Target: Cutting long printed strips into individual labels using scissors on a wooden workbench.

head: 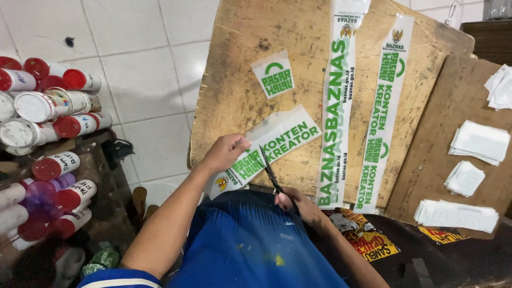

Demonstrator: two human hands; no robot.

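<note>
Lying stacked on their sides at the far left, a heap of white canisters with red caps [50, 128] fills a dark rack beside the pale tiled floor [144, 80]; to the right of them the left hand [224, 152] pinches the edge of a white printed strip with green lettering [269, 146], thumb on top and fingers curled beneath, holding it slanted over the near edge of a worn wooden board [234, 90]; just above it a small cut label [273, 74] lies loose on the board; black scissors [270, 170] bite into the strip from below, blades parted around its lower edge; the right hand [296, 205] grips the scissor handles, fingers closed through them, low over the blue cloth [250, 245] in the lap; further right two long uncut strips [360, 106] lie side by side, running up the board; at the far right a second brown board [442, 133] carries several small stacks of white cut pieces [477, 144], well apart from the hands.
</note>
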